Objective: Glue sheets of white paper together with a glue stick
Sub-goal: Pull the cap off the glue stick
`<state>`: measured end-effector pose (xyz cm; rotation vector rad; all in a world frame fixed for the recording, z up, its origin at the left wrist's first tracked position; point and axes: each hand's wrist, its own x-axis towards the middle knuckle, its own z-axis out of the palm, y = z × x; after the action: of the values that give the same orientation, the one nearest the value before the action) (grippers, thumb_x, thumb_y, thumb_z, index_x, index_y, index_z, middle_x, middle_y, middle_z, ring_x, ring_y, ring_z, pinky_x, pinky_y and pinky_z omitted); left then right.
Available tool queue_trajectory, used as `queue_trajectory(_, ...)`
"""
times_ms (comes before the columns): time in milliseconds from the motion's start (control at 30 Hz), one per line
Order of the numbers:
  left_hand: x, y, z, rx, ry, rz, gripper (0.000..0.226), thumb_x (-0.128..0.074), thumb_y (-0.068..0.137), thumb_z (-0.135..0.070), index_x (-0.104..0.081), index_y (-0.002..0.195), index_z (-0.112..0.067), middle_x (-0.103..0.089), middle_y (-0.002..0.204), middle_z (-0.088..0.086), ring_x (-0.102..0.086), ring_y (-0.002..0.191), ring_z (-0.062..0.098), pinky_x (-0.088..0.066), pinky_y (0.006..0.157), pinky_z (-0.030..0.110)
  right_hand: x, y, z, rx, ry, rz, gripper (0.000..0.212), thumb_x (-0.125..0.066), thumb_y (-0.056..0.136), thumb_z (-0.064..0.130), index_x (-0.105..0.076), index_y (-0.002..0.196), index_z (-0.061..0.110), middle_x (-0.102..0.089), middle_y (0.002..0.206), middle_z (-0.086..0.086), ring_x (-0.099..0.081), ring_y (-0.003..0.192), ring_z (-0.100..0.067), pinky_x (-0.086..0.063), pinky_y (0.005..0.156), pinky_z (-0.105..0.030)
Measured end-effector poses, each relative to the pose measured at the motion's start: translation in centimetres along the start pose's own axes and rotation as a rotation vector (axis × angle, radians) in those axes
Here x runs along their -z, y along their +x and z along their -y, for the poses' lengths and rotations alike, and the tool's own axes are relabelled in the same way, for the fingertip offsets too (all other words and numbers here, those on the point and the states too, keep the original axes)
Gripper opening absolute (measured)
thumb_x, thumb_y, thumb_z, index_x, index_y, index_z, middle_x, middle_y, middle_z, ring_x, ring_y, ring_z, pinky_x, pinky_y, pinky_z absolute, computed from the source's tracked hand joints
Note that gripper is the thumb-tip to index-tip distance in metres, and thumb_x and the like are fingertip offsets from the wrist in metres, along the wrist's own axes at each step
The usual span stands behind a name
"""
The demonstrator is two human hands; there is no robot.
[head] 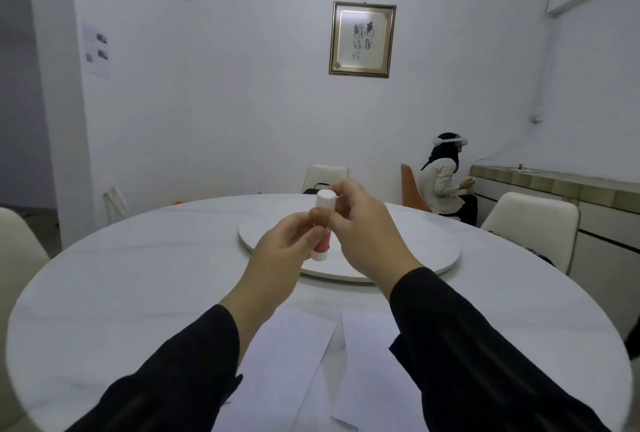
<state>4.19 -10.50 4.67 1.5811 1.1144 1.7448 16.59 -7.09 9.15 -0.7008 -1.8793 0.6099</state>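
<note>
I hold a glue stick (80, 224) up in front of me, above the table; it has a white cap and a red-and-white body. My left hand (277, 258) grips its lower body. My right hand (363, 227) pinches the white cap at the top. The cap sits on the stick. Two sheets of white paper lie on the table below my forearms: one sheet (284, 355) on the left and a second sheet (374, 379) on the right, partly covered by my dark sleeves.
A round white table (121, 293) carries a raised white turntable (415, 251) at its centre. Cream chairs stand at the left (17, 251), far side (325, 177) and right (533, 224). A seated person (443, 182) with a headset is at the back right beside a long counter (561, 182).
</note>
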Motion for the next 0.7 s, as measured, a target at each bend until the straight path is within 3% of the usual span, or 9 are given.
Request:
queue_trajectory(100,0.3,-0.6,-2.1,-0.032,-0.102,-0.008,0.016,-0.057,0.09,-0.013,-0.068,0.1,-0.018,-0.072,0.085,-0.002,-0.066,0.083,0.011,-0.055,0.074,0.021,0.2,-0.8,1.7,0.052,0.01,-0.044,0.01,-0.066,0.086,0.024,-0.061,0.094,0.019,-0.058,0.079,0.006,-0.053,0.054,0.006,-0.038,0.053,-0.005)
queue_trajectory(200,0.4,-1.2,-3.5,-0.065,-0.076,0.009,0.018,-0.059,0.088,-0.012,-0.069,0.102,-0.016,-0.074,0.094,0.003,-0.068,0.088,0.017,-0.057,0.08,0.029,0.3,-1.4,2.9,0.049,0.04,-0.082,0.011,-0.068,0.084,0.029,-0.066,0.091,0.02,-0.06,0.083,0.001,-0.051,0.064,0.0,-0.039,0.058,-0.01)
queue_trajectory(300,0.6,-1.7,-4.4,-0.05,-0.071,0.021,0.018,-0.059,0.088,-0.014,-0.07,0.102,-0.017,-0.074,0.095,0.005,-0.069,0.088,0.019,-0.057,0.074,0.027,0.3,-2.3,3.3,0.037,0.142,-0.1,0.013,-0.069,0.083,0.029,-0.068,0.089,0.018,-0.067,0.091,-0.014,-0.062,0.079,-0.022,-0.053,0.073,-0.031)
queue_trajectory(367,0.8,-2.0,-4.7,-0.036,-0.045,0.039,0.017,-0.059,0.089,-0.018,-0.071,0.1,-0.018,-0.075,0.091,0.002,-0.069,0.085,0.014,-0.053,0.069,0.017,0.4,-2.8,3.3,0.024,0.178,-0.103,0.016,-0.068,0.083,0.032,-0.068,0.087,0.017,-0.067,0.092,-0.018,-0.063,0.083,-0.029,-0.053,0.077,-0.038)
queue_trajectory(433,0.8,-2.4,-4.5,-0.026,0.022,0.056,0.016,-0.059,0.088,-0.024,-0.072,0.097,-0.021,-0.075,0.086,-0.003,-0.068,0.082,0.007,-0.05,0.067,0.012,0.4,-3.1,3.1,0.004,0.182,-0.094,0.021,-0.071,0.08,0.035,-0.068,0.084,0.015,-0.067,0.087,-0.018,-0.061,0.075,-0.027,-0.052,0.07,-0.03)
queue_trajectory(533,0.5,-3.0,-3.5,0.011,0.124,0.065,0.018,-0.052,0.092,-0.026,-0.069,0.098,-0.025,-0.073,0.084,-0.009,-0.066,0.081,0.004,-0.051,0.074,0.018,0.4,-3.1,2.7,-0.056,0.223,-0.068,0.024,-0.071,0.08,0.033,-0.068,0.081,0.009,-0.066,0.071,-0.012,-0.057,0.063,-0.012,-0.05,0.061,-0.025)
queue_trajectory(700,0.0,-2.9,-3.3,0.249,-0.216,0.095,0.028,-0.041,0.097,-0.021,-0.067,0.099,-0.011,-0.068,0.077,0.002,-0.062,0.066,0.012,-0.056,0.064,0.024,0.5,-2.1,1.8,-0.169,0.414,0.001,0.022,-0.058,0.092,0.021,-0.071,0.092,0.003,-0.057,0.056,0.009,-0.048,0.05,0.001,-0.041,0.052,-0.01)
